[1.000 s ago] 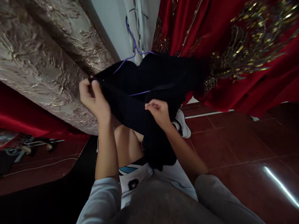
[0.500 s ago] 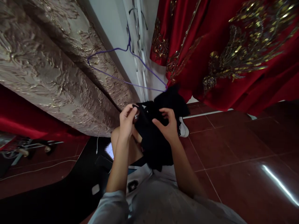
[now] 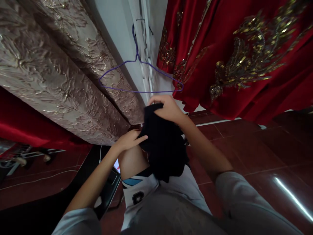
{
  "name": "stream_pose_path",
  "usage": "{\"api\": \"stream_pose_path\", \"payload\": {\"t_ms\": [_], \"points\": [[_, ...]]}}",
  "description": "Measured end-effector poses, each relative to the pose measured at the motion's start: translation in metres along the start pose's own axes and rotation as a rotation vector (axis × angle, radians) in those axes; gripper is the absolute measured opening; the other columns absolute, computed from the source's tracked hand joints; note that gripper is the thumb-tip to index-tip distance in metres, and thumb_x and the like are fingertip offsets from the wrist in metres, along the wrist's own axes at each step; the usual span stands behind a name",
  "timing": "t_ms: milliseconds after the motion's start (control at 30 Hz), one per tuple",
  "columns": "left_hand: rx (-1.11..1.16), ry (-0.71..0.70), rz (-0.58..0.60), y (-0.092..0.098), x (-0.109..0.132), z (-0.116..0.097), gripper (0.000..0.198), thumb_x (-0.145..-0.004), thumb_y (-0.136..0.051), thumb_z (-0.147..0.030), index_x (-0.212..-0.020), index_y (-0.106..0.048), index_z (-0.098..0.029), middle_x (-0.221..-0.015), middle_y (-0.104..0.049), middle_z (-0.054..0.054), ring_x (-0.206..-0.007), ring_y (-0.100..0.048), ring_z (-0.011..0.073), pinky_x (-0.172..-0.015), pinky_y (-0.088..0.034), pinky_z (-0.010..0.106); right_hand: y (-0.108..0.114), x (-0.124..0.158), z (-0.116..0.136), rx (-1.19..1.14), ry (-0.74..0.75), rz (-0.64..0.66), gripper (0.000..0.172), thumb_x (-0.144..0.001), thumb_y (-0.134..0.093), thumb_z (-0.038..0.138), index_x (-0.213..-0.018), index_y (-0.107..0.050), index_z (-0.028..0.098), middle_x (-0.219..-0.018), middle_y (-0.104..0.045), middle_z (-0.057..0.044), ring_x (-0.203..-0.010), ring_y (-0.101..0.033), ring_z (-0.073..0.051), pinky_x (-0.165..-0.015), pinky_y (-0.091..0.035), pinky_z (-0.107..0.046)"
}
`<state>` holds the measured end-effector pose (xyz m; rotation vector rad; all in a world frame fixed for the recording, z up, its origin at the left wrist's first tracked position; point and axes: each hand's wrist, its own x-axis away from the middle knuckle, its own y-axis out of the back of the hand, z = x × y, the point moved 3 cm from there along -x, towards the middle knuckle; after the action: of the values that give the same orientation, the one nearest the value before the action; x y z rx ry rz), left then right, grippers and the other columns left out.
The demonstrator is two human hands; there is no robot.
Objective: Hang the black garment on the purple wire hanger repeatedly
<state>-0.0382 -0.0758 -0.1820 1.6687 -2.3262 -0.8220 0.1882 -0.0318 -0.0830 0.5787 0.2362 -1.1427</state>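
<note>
A black piece of clothing (image 3: 165, 147), its exact kind unclear, lies bunched over my lap and knees. My right hand (image 3: 166, 107) pinches its far upper edge, lifting that part up, thumb in front and fingers curled over the top. At the left edge of the cloth is my left hand (image 3: 129, 139), its thumb lying over the fabric and its other fingers partly hidden behind it. Just beyond my hands a thin purple hanger (image 3: 137, 58) hangs with no clothing on it.
Red satin fabric with gold sequins (image 3: 244, 65) hangs on the right, and a textured beige curtain (image 3: 61, 81) on the left. White metal bars (image 3: 145, 42) stand behind the hanger. A phone (image 3: 116, 165) with a lit screen lies on a dark seat beside my left leg.
My right hand has moved up and left and taken hold of the clothing's upper edge. My left hand has dropped lower, to its left side. The hanger has shifted slightly right in view.
</note>
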Motion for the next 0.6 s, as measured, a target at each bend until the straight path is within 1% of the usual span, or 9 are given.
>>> {"api": "stream_pose_path", "payload": {"t_ms": [33,67,133,233,300,433,467,533,600], "points": [[-0.165,-0.033,0.139,0.003,0.001,0.005,0.033,-0.087,-0.073,-0.053,-0.081,-0.071,-0.02,-0.083,-0.072,0.009,-0.079,-0.068,0.0268,-0.083,-0.053,0.034,0.002,-0.011,-0.011,0.061,0.042,-0.078,0.035,-0.072,-0.054,0.006,-0.095,-0.075,0.019,-0.088,-0.07,0.0,-0.09,-0.065,-0.018,-0.085,-0.051,-0.03],[-0.314,-0.055,0.222,0.008,0.001,0.008,0.032,-0.092,-0.067,-0.05,-0.083,-0.07,-0.019,-0.085,-0.072,0.01,-0.081,-0.067,0.0272,-0.084,-0.051,0.035,0.001,-0.02,-0.024,0.106,0.05,-0.137,0.046,-0.073,-0.053,0.005,-0.111,-0.074,0.02,-0.101,-0.072,-0.002,-0.102,-0.066,-0.02,-0.095,-0.051,-0.035],[-0.53,-0.053,0.255,0.021,0.004,0.015,0.032,-0.098,-0.058,-0.047,-0.086,-0.068,-0.018,-0.086,-0.07,0.012,-0.082,-0.065,0.0276,-0.082,-0.048,0.035,-0.004,-0.031,-0.051,0.163,0.007,-0.164,0.056,-0.077,-0.055,0.007,-0.129,-0.068,0.021,-0.12,-0.071,-0.005,-0.117,-0.064,-0.024,-0.106,-0.048,-0.042],[-0.587,-0.008,0.278,0.036,0.014,0.027,0.028,-0.098,-0.057,-0.043,-0.086,-0.065,-0.02,-0.078,-0.066,0.009,-0.074,-0.062,0.0256,-0.076,-0.045,0.033,-0.003,-0.029,-0.07,0.193,0.007,-0.148,0.05,-0.081,-0.053,0.008,-0.127,-0.069,0.02,-0.122,-0.071,-0.006,-0.116,-0.065,-0.024,-0.107,-0.048,-0.042],[-0.523,-0.018,0.226,0.047,0.019,0.037,0.022,-0.094,-0.063,-0.04,-0.084,-0.065,-0.021,-0.073,-0.062,0.006,-0.069,-0.06,0.0237,-0.077,-0.046,0.033,0.011,-0.021,-0.067,0.226,0.042,-0.185,0.042,-0.081,-0.051,0.007,-0.115,-0.073,0.02,-0.108,-0.074,-0.005,-0.104,-0.067,-0.022,-0.101,-0.051,-0.039],[-0.434,-0.047,0.011,0.079,0.012,0.045,0.023,-0.089,-0.067,-0.04,-0.078,-0.06,-0.021,-0.069,-0.06,0.004,-0.069,-0.059,0.0228,-0.088,-0.05,0.038,0.043,-0.012,-0.054,0.344,-0.014,-0.211,0.018,-0.083,-0.058,0.013,-0.092,-0.073,0.018,-0.084,-0.068,-0.004,-0.086,-0.065,-0.022,-0.092,-0.052,-0.04],[-0.444,-0.056,-0.032,0.087,0.007,0.042,0.022,-0.09,-0.063,-0.039,-0.079,-0.061,-0.02,-0.075,-0.064,0.006,-0.076,-0.062,0.0247,-0.093,-0.051,0.04,0.046,-0.012,-0.054,0.359,-0.034,-0.216,0.013,-0.084,-0.06,0.016,-0.089,-0.072,0.018,-0.081,-0.066,-0.004,-0.085,-0.065,-0.023,-0.092,-0.052,-0.041],[-0.512,-0.076,-0.095,0.099,-0.004,0.028,0.021,-0.091,-0.052,-0.035,-0.085,-0.064,-0.018,-0.099,-0.071,0.012,-0.1,-0.067,0.0296,-0.103,-0.049,0.044,0.045,-0.016,-0.056,0.339,-0.041,-0.241,0.013,-0.086,-0.06,0.021,-0.092,-0.071,0.02,-0.083,-0.066,-0.004,-0.088,-0.065,-0.024,-0.094,-0.053,-0.042],[-0.604,-0.084,-0.131,0.102,-0.015,0.011,0.029,-0.092,-0.042,-0.033,-0.089,-0.065,-0.016,-0.125,-0.069,0.015,-0.121,-0.063,0.0313,-0.111,-0.046,0.045,0.033,-0.022,-0.061,0.261,-0.015,-0.248,0.027,-0.086,-0.056,0.02,-0.108,-0.071,0.022,-0.097,-0.07,-0.005,-0.102,-0.066,-0.024,-0.102,-0.053,-0.041]]}}
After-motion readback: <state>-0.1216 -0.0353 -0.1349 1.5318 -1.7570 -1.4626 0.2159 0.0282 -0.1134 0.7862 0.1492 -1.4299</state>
